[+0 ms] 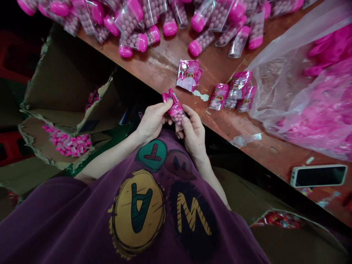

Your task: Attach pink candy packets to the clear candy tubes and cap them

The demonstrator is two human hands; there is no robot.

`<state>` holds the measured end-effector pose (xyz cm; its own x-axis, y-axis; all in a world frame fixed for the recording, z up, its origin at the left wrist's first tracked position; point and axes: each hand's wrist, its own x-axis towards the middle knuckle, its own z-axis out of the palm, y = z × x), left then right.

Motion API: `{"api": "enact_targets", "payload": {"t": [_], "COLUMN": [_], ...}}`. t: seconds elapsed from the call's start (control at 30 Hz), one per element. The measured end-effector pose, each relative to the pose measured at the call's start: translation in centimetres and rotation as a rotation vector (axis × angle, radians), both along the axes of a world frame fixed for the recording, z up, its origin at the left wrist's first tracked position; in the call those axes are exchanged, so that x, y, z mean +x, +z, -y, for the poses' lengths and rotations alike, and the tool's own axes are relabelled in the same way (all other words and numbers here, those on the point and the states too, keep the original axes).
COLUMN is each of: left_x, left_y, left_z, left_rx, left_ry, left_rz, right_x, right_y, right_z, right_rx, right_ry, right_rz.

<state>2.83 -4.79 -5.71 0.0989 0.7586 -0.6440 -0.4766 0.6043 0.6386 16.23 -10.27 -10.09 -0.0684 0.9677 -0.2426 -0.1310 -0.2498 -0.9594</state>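
Left hand: your left hand (pixel 152 123) is closed on the upper side of a clear tube of pink balls (pixel 176 115), fingers pinching it against the thumb.
Right hand: your right hand (pixel 194 134) grips the same tube from the lower right, fingers curled across it.
Tube: held in both hands, tilted, just above your purple T-shirt (pixel 137 212). A pink printed wrapper (pixel 172 101) covers its top end.
Nearest on worktop: a pink printed sachet (pixel 188 75) lies just ahead of your hands on the reddish-brown worktop (pixel 158 62), with a white scrap (pixel 200 95) beside it.
Right of that: a small pile of pink printed sachets (pixel 233 91).
Top of frame: a heap of capped tubes (pixel 165 22), clear with pink caps, filled with balls.
Far right: a clear plastic bag (pixel 280 99) holding pink caps or similar pink items, too folded to tell.
Lower right: a smartphone (pixel 319 176) lies face up on the worktop.
Left: a torn cardboard box (pixel 63 80), with pink-wrapped packets (pixel 67 143) heaped on its lower flap.
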Motion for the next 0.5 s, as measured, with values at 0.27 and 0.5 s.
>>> {"api": "enact_targets", "payload": {"t": [0.27,0.5], "left_x": [-0.1,-0.23], "left_y": [-0.41,-0.99], "left_z": [0.09,0.04], "left_rx": [0.015,-0.028], "left_ry": [-0.014,-0.032], "left_rz": [-0.081,-0.077], "right_x": [0.13,0.24], "right_y": [0.59,0.75], "right_z": [0.33,0.49], "right_rx": [0.007,0.045], "right_ry": [0.054,0.094], "right_rz": [0.036,0.085]}}
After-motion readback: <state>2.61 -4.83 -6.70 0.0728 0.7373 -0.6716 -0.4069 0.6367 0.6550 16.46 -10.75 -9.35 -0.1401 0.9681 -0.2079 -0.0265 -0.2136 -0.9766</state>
